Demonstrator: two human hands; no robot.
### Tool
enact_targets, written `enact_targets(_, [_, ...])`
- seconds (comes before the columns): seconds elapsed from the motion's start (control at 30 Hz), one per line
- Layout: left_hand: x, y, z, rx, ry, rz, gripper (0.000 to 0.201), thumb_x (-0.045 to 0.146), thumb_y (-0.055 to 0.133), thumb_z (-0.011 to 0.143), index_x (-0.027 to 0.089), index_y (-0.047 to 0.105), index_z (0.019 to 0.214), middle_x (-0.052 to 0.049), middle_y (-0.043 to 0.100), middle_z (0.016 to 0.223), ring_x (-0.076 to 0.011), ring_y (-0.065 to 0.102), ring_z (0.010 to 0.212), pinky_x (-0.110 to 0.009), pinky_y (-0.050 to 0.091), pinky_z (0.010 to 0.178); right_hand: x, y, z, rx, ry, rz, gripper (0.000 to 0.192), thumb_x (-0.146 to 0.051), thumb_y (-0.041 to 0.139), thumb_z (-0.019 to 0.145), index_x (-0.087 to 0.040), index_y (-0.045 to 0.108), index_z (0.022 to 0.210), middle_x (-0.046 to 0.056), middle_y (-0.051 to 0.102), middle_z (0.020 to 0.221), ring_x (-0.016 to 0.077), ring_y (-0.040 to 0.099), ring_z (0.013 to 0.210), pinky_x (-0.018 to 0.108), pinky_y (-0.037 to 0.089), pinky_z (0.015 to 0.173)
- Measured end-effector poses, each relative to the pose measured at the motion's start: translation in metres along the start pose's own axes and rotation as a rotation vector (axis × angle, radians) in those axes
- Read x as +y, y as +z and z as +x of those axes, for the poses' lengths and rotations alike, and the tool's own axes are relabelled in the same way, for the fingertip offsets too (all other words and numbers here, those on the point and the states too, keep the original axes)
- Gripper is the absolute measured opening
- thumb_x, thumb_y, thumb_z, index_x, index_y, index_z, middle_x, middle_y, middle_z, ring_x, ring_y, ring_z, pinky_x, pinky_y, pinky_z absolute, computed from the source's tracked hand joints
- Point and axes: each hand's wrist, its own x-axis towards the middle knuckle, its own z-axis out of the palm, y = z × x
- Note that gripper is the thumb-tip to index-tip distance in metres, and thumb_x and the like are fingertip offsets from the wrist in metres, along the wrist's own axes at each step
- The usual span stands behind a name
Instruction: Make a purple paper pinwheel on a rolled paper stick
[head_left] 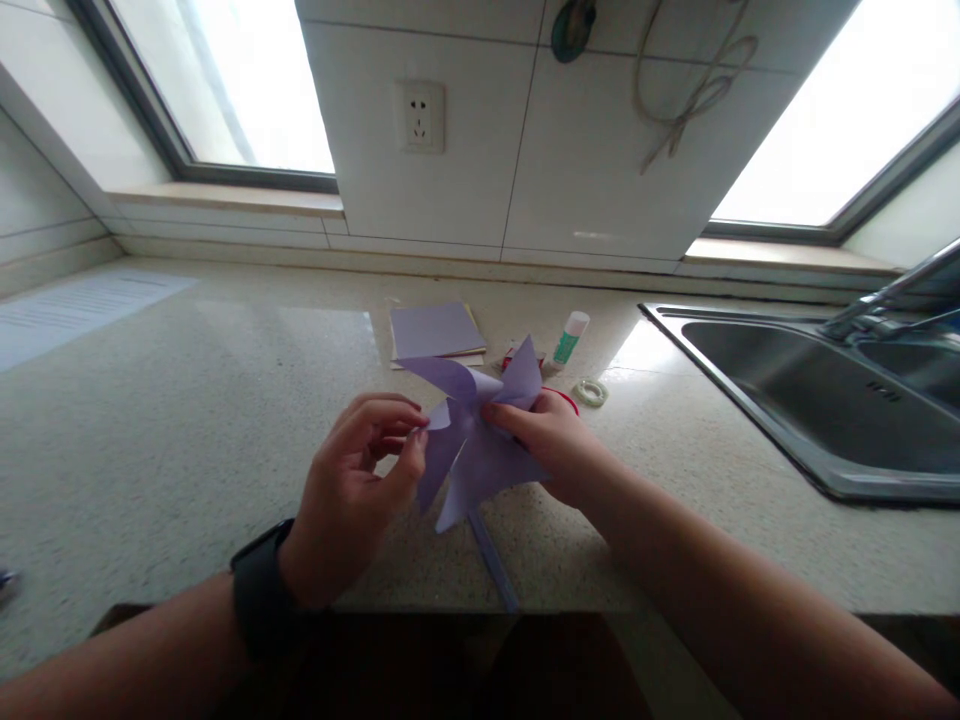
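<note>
A purple paper pinwheel (487,465) is held above the counter, its points partly folded in toward the middle. My right hand (551,435) grips it from the right, thumb pressed near the centre. With thumb and fingers pinched together, my left hand (379,455) holds a corner at the pinwheel's left side. Below the paper, a clear ruler-like strip (491,560) lies on the counter, its upper end hidden. Something with a red curved edge (564,400) shows behind my right hand, mostly covered.
Behind the pinwheel lie a stack of coloured paper (439,328), a glue stick (571,340), a small red item (512,354) and a roll of tape (591,392). A steel sink (757,430) is at right, a printed sheet (82,310) at far left.
</note>
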Motion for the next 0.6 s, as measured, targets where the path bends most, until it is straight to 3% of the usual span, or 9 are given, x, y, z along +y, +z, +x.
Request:
enact_targets(0.13, [0.004,0.000,0.002,-0.095,-0.017,0.029,0.010,0.021,0.063,0.095,0.024,0.072,0.095,-0.005,0.063,0.119,-0.0185,0.063,0.110,-0.030,0.056,0.088,0.001,0.001,0.000,0.025,-0.015,-0.094,0.018,-0.030,0.077,0.074,-0.015,0.073,0.081,0.006,0.072,0.075,0.0141,0.061,0.058,0.026,0.045,0.053])
enact_targets(0.27, [0.003,0.002,0.006,-0.117,-0.163,-0.037,0.013,0.032,0.074,0.089,0.020,0.071,0.085,-0.005,0.067,0.108,-0.0172,0.067,0.091,-0.031,0.057,0.079,0.002,0.003,-0.002,0.007,-0.056,-0.180,0.016,-0.030,0.076,0.074,-0.015,0.071,0.078,0.004,0.070,0.071,0.0133,0.058,0.055,0.025,0.042,0.050])
enact_targets(0.47, [-0.001,0.004,0.011,-0.091,-0.416,-0.178,0.033,0.036,0.084,0.078,0.021,0.056,0.084,0.001,0.066,0.081,-0.0137,0.064,0.070,-0.024,0.052,0.059,0.005,0.007,-0.003,-0.030,-0.087,-0.205,0.017,-0.032,0.077,0.076,-0.016,0.072,0.079,0.004,0.071,0.073,0.0138,0.059,0.058,0.025,0.044,0.052])
enact_targets(0.6, [0.001,0.005,0.012,-0.097,-0.456,-0.213,0.038,0.037,0.083,0.079,0.022,0.057,0.103,-0.001,0.067,0.098,-0.0133,0.065,0.074,-0.025,0.054,0.062,0.003,0.008,-0.004,-0.040,-0.110,-0.204,0.017,-0.031,0.077,0.075,-0.016,0.074,0.084,0.006,0.074,0.079,0.0151,0.062,0.062,0.026,0.047,0.055])
